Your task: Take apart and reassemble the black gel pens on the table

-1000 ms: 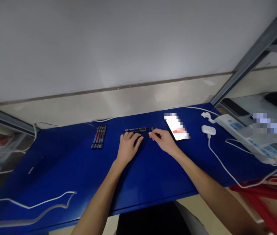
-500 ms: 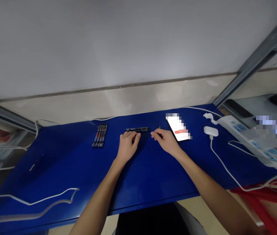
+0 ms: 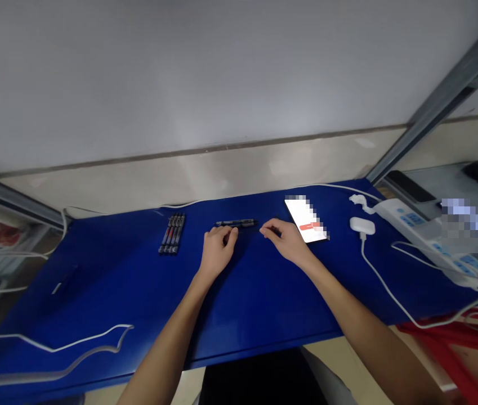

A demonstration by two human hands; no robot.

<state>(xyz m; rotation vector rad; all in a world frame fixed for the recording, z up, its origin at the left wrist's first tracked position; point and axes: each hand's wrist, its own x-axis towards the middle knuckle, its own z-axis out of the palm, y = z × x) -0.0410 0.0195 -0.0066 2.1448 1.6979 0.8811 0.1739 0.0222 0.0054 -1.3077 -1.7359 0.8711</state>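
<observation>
My left hand (image 3: 218, 251) is closed, thumb against curled fingers, just in front of a dark pen (image 3: 239, 223) lying crosswise on the blue table (image 3: 239, 298). What it holds, if anything, is too small to name. My right hand (image 3: 284, 239) is pinched to the right of that pen; a thin dark piece seems to run between the two hands, but I cannot make it out. Several dark pens (image 3: 172, 233) lie side by side at the left of my left hand. A lit phone (image 3: 304, 216) rests right behind my right hand.
At the right are a white charging case (image 3: 362, 226) with its cable and a long white power strip (image 3: 433, 242). White cables (image 3: 74, 341) cross the table's left front. A wall (image 3: 222, 174) stands behind, with metal posts (image 3: 416, 112) at the sides.
My left hand has shifted slightly left, away from my right hand. My right hand has barely moved, and the view has shifted a little.
</observation>
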